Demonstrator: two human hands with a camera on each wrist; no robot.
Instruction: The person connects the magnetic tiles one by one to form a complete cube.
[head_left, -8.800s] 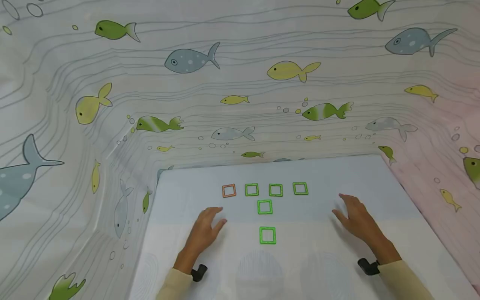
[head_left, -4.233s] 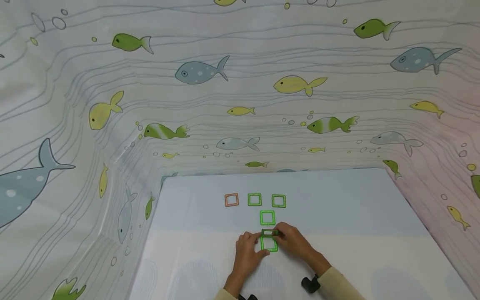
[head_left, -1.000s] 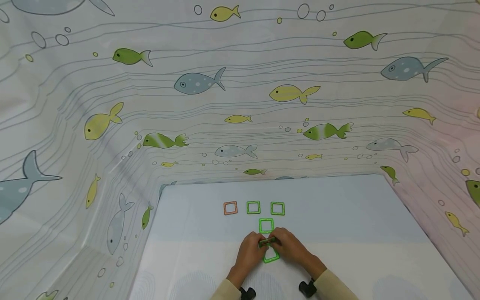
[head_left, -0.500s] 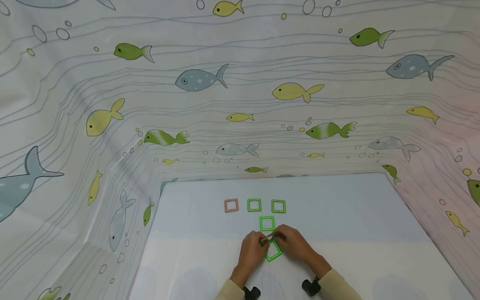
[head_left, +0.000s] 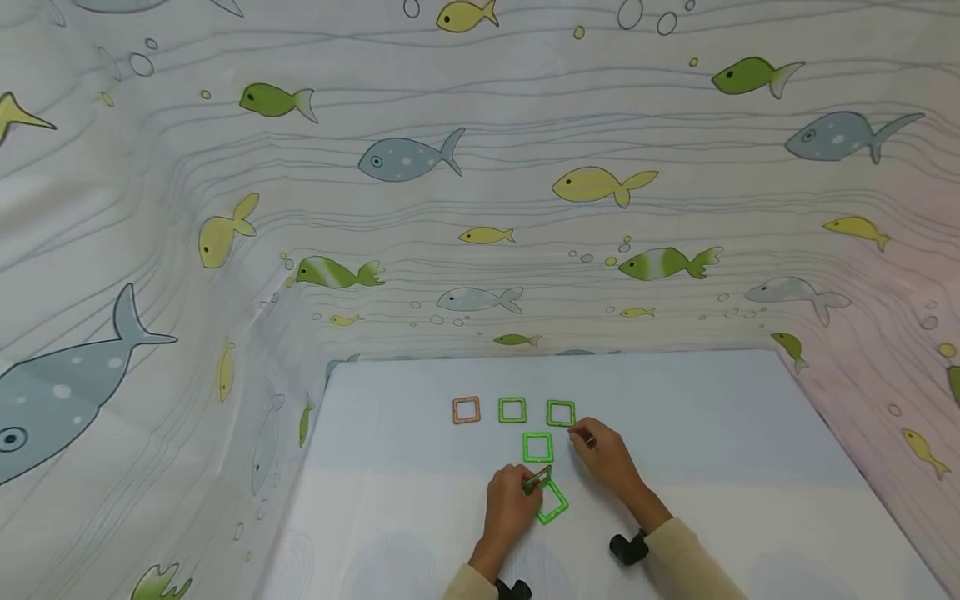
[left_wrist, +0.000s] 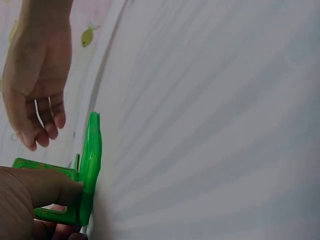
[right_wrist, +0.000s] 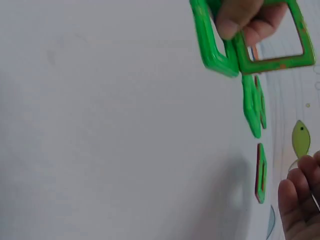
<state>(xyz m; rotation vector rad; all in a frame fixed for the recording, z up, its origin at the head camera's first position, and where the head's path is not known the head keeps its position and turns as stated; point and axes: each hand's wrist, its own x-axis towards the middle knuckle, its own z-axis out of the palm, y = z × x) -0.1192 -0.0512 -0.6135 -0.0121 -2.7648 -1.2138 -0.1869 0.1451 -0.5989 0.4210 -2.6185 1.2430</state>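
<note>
My left hand (head_left: 512, 504) pinches a green square magnetic tile (head_left: 537, 479), an open frame with reddish edges. It stands on edge against a second green tile (head_left: 553, 503), which lies turned at an angle by the fingers. In the left wrist view, the upright tile (left_wrist: 42, 164) meets the flat tile (left_wrist: 91, 165) roughly at a right angle. My right hand (head_left: 606, 454) holds nothing; its loosely bent fingers are right by the near corner of the rightmost back-row green tile (head_left: 561, 413). The right wrist view shows these relaxed fingers (right_wrist: 300, 195) apart from every tile.
Beyond the hands, another green tile (head_left: 537, 447) lies flat. An orange tile (head_left: 467, 410) and a green tile (head_left: 513, 410) continue the back row leftward. The white table (head_left: 675, 400) ends at fish-patterned sheeting (head_left: 420, 217) behind and at both sides.
The fourth back-row tile was moved forward and stood against the front tile. My right hand has just released it and shifted back and right; my left still holds on. The flat tile has turned.
</note>
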